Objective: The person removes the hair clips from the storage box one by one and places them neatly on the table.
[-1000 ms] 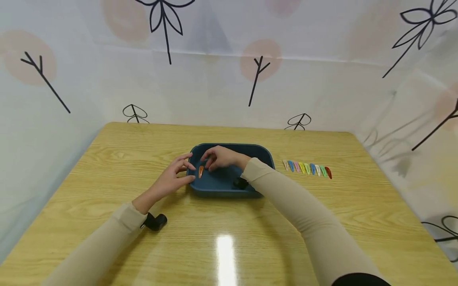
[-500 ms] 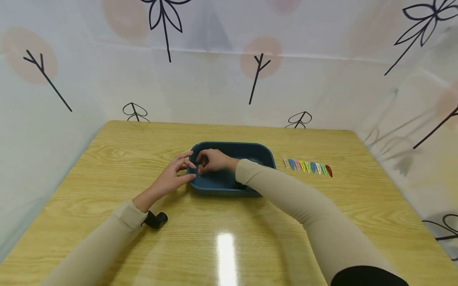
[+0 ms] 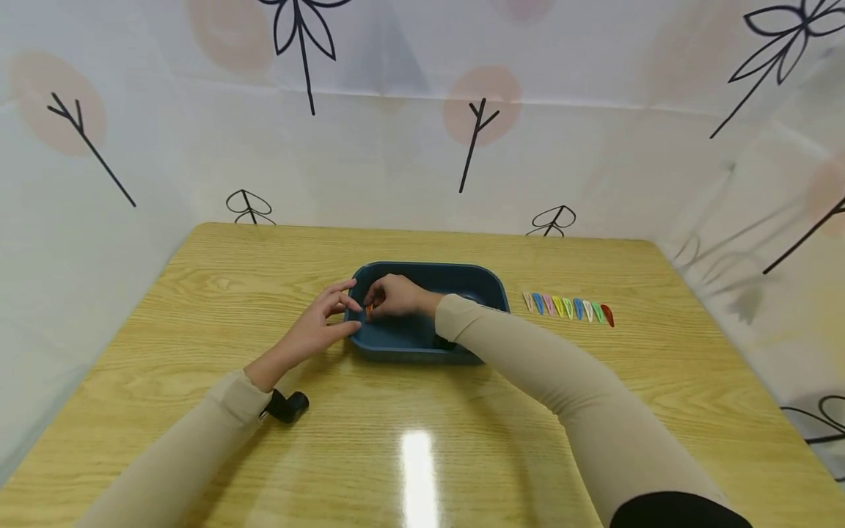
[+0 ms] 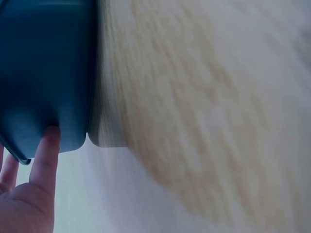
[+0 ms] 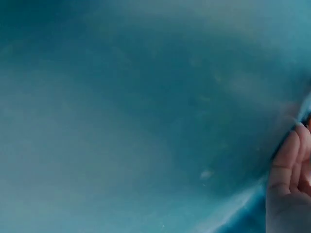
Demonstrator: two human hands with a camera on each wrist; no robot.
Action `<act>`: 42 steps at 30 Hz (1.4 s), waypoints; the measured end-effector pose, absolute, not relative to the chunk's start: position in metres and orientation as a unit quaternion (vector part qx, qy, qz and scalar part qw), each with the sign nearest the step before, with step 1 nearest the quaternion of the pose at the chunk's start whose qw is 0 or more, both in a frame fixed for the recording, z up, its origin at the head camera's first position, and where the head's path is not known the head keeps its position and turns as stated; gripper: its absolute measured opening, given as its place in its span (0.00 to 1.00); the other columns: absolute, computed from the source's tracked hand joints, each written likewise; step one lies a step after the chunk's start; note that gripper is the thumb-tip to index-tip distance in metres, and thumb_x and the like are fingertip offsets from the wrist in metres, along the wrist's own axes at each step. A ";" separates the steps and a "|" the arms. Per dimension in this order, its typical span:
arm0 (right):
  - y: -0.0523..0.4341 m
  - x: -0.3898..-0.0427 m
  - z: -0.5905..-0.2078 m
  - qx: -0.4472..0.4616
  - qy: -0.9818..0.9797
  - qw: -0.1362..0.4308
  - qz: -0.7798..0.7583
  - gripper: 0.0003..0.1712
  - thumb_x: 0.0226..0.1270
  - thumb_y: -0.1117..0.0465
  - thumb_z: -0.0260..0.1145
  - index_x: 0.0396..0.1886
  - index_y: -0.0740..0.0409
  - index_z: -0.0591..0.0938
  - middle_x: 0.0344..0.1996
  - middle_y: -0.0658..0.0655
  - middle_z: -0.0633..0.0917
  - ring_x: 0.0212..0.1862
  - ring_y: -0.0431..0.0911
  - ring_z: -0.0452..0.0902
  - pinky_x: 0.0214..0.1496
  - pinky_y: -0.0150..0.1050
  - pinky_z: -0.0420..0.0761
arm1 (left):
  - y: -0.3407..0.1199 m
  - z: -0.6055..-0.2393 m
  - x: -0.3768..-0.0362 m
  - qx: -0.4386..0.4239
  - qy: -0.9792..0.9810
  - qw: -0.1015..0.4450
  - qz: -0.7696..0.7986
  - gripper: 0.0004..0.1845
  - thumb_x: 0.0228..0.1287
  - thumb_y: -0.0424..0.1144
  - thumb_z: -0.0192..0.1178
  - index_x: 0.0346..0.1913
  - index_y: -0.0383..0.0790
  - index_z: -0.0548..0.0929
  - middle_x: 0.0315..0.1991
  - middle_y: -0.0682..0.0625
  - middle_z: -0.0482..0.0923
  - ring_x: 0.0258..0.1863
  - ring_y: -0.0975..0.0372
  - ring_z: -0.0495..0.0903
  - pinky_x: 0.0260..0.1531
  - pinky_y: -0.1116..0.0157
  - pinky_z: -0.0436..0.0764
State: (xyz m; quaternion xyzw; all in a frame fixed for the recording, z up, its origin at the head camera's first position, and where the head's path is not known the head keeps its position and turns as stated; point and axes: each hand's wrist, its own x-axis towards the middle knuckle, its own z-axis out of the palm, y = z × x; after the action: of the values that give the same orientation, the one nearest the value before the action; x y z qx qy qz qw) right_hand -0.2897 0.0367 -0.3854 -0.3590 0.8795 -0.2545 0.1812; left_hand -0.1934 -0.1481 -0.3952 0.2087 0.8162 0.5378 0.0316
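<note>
A dark blue plastic tray [image 3: 422,355] stands on the wooden table. Inside it, near the left end, is an orange hair clip [image 3: 369,313], partly covered by fingers. My right hand [image 3: 398,295] reaches down into the tray and pinches this clip. In the right wrist view, the fingertips [image 5: 290,145] are low over the blue floor, with a sliver of orange beside them. My left hand [image 3: 323,323] rests at the tray's left end, its fingers spread and fairly straight against the rim. The left wrist view has one straight digit [image 4: 46,158] on the tray's wall.
Right of the tray, several hair clips [image 3: 568,308] lie in a neat row, in pale, blue, pink, yellow, green and red. The table [image 3: 277,477] ends at a patterned cloth backdrop [image 3: 396,161]. A black wrist camera [image 3: 287,407] sticks out from the left sleeve.
My right hand has moved slightly left and down onto the orange hair clip and now pinches it. My left hand has stayed at the tray's left rim.
</note>
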 end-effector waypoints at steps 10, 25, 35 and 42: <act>0.043 -0.293 -0.378 -0.387 0.868 0.191 -0.246 0.15 0.59 0.69 0.66 0.47 0.62 0.81 0.35 0.54 0.81 0.37 0.42 0.76 0.40 0.31 0.76 | -0.150 -0.395 -0.195 0.209 0.813 0.035 0.543 0.11 0.63 0.32 0.59 0.45 0.29 0.74 0.70 0.45 0.51 0.62 0.40 0.60 0.56 0.45 0.67; 0.056 -0.290 -0.359 -0.396 0.857 0.204 -0.261 0.16 0.58 0.73 0.61 0.46 0.60 0.81 0.27 0.52 0.80 0.29 0.44 0.75 0.31 0.33 0.74 | -0.149 -0.393 -0.192 0.206 0.815 0.036 0.540 0.11 0.63 0.31 0.59 0.45 0.29 0.74 0.70 0.43 0.50 0.61 0.40 0.61 0.55 0.45 0.68; 0.068 -0.274 -0.322 -0.336 0.856 0.183 -0.348 0.16 0.59 0.72 0.61 0.48 0.60 0.79 0.28 0.56 0.81 0.30 0.48 0.76 0.32 0.37 0.76 | -0.151 -0.396 -0.191 0.203 0.820 0.037 0.534 0.10 0.63 0.33 0.59 0.45 0.32 0.75 0.70 0.44 0.51 0.61 0.40 0.61 0.56 0.45 0.68; 0.084 -0.266 -0.303 -0.311 0.851 0.149 -0.396 0.18 0.58 0.72 0.65 0.50 0.61 0.79 0.30 0.58 0.80 0.34 0.51 0.78 0.39 0.46 0.79 | -0.150 -0.395 -0.192 0.203 0.819 0.033 0.535 0.09 0.63 0.33 0.60 0.44 0.34 0.75 0.70 0.44 0.51 0.61 0.39 0.62 0.56 0.45 0.68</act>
State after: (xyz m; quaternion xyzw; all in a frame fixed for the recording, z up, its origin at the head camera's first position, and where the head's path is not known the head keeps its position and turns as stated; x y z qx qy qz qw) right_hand -0.2665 0.0840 -0.3025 -0.3109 0.8509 -0.3961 0.1493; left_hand -0.1920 -0.1499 -0.3954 0.2033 0.8194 0.5349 0.0332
